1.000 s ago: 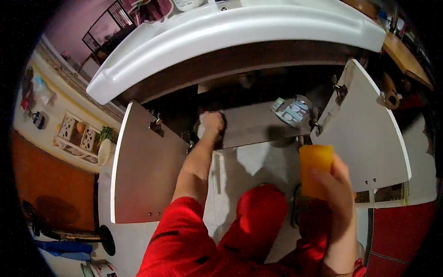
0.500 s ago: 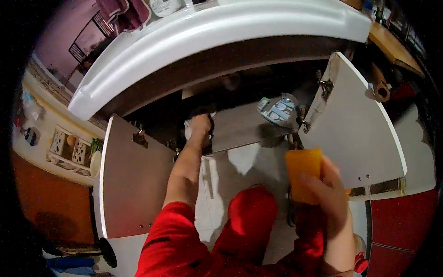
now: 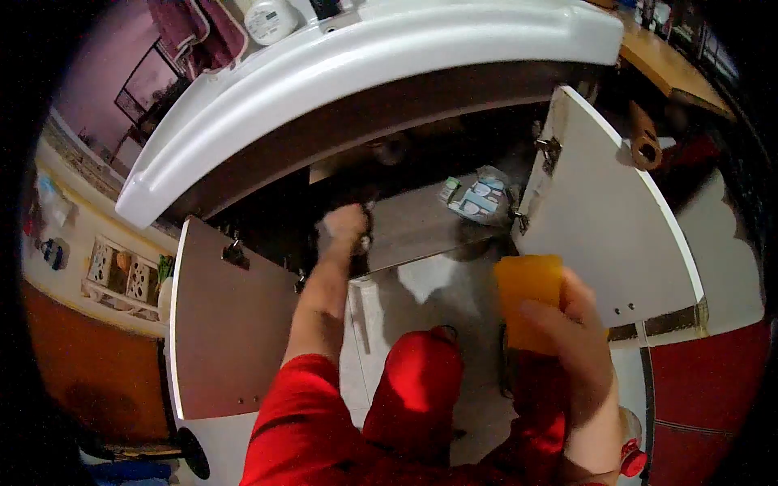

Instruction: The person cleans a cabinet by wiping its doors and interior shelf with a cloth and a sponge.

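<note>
My left hand (image 3: pixel 347 225) reaches into the left part of the open cabinet, low over the grey shelf (image 3: pixel 413 223). Its fingers look curled around something whitish that is too blurred to make out. My right hand (image 3: pixel 575 324) grips an orange-yellow flat object (image 3: pixel 531 301), held up in front of the right cabinet door (image 3: pixel 608 211). On the shelf's right side lies a clear plastic bag with light blue and white packets (image 3: pixel 480 197). The left cabinet door (image 3: pixel 227 324) stands open beside my left forearm.
Above the cabinet curves a white sink (image 3: pixel 365 89) with a white container (image 3: pixel 271 22) on it. A wooden board (image 3: pixel 673 69) and a brown tube (image 3: pixel 645 138) are at the right. A white rack (image 3: pixel 121 275) hangs at the left. A red-capped bottle (image 3: pixel 633 458) stands low at the right.
The view has shifted, so the sink and doors appear further left. My left hand stays inside the cabinet at the left of the shelf. My right hand still holds the orange-yellow object.
</note>
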`<state>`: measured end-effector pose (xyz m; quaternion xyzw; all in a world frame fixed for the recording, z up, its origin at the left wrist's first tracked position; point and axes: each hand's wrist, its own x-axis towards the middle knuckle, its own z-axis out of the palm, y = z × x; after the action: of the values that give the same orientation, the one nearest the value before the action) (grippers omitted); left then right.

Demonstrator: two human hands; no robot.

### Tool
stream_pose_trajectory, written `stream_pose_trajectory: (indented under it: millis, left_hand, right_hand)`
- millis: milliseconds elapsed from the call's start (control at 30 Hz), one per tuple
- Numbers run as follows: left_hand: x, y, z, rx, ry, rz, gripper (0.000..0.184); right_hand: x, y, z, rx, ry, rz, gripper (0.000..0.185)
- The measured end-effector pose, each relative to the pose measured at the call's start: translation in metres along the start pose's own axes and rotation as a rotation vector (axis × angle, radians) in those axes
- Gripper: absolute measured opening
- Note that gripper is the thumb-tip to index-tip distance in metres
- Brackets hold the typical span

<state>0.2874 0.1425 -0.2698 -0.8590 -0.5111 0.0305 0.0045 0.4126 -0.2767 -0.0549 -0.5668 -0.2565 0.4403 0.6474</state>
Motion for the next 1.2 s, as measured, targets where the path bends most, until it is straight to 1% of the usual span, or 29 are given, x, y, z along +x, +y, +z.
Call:
stream_pose_trajectory:
  millis: [33,67,100,167,200,267,333,367,467,533,600,633,667,733,833,900,933,1000,1067,1133,1167,1200]
  left_hand:
    - [-0.022,0.002,-0.033,0.062,-0.133,-0.114,0.029]
    - [0.022,-0.041,0.031,0.006,-0.057,0.009,0.03]
    - [0.022,-0.033,0.031,0.003,-0.04,-0.002,0.029]
    - [0.019,0.0,0.025,-0.037,-0.035,-0.019,0.029]
    - [0.021,0.023,0.018,-0.069,-0.043,-0.017,0.029]
    - [0.009,0.075,-0.011,-0.014,-0.131,0.028,0.03]
    - [0.019,0.098,0.005,-0.073,-0.032,0.156,0.031]
    - [0.024,0.099,0.01,-0.075,-0.031,0.154,0.031]
    - [0.024,0.093,0.008,-0.065,-0.068,0.207,0.033]
    - [0.012,0.07,-0.014,-0.013,-0.172,-0.005,0.033]
    - [-0.008,0.047,-0.035,-0.052,-0.151,-0.052,0.034]
    - [-0.006,0.035,-0.033,-0.046,-0.152,-0.045,0.034]
    - [-0.001,0.024,-0.027,0.037,-0.198,-0.036,0.035]
    - [0.012,0.026,-0.008,0.123,-0.248,-0.013,0.035]
    - [0.043,0.052,0.022,0.015,-0.153,0.07,0.035]
    - [0.052,0.067,0.03,-0.054,-0.087,0.116,0.034]
    - [0.044,0.077,0.025,-0.053,-0.088,0.116,0.034]
    - [0.025,0.091,0.002,0.007,-0.107,0.248,0.032]
    - [0.017,0.076,0.006,-0.002,-0.046,0.259,0.029]
    - [-0.012,0.055,-0.012,-0.144,0.018,0.204,0.027]
    - [-0.01,0.042,-0.01,-0.138,0.018,0.208,0.027]
    - [-0.003,0.026,-0.004,-0.047,-0.011,0.131,0.027]
  right_hand:
    - [-0.003,0.0,-0.005,0.014,0.017,-0.014,0.036]
    - [-0.005,-0.001,-0.007,0.019,0.024,-0.016,0.036]
    - [-0.007,-0.002,-0.008,0.011,0.012,-0.018,0.038]
    - [-0.006,0.001,-0.009,-0.007,-0.007,-0.018,0.039]
    - [-0.004,0.004,-0.009,-0.021,-0.05,-0.029,0.039]
    - [0.0,0.004,-0.007,-0.045,-0.093,-0.037,0.039]
    - [0.004,0.002,0.0,-0.109,-0.117,-0.035,0.039]
    - [0.006,0.005,0.001,-0.112,-0.118,-0.035,0.039]
    - [0.01,0.011,0.002,-0.06,-0.147,-0.018,0.041]
    - [0.009,0.006,0.003,-0.058,-0.139,0.012,0.042]
    - [0.003,0.005,-0.001,-0.036,-0.089,0.003,0.041]
    - [0.001,0.006,-0.003,-0.017,-0.045,0.001,0.041]
    - [0.001,0.006,-0.007,-0.013,-0.041,0.001,0.041]
    - [-0.002,0.007,-0.017,-0.042,-0.078,-0.022,0.04]
    - [-0.004,0.008,-0.017,-0.128,-0.058,-0.044,0.04]
    - [-0.001,0.007,-0.011,-0.098,-0.079,-0.041,0.039]
    - [0.0,0.006,-0.009,-0.064,-0.106,-0.037,0.039]
    - [0.009,0.011,-0.007,-0.072,-0.099,-0.045,0.04]
    - [0.013,0.014,-0.008,-0.089,-0.095,-0.06,0.042]
    - [0.011,0.017,-0.012,-0.051,-0.055,-0.071,0.038]
    - [0.008,0.016,-0.013,-0.046,-0.052,-0.072,0.038]
    - [0.004,0.013,-0.016,-0.036,-0.038,-0.045,0.038]
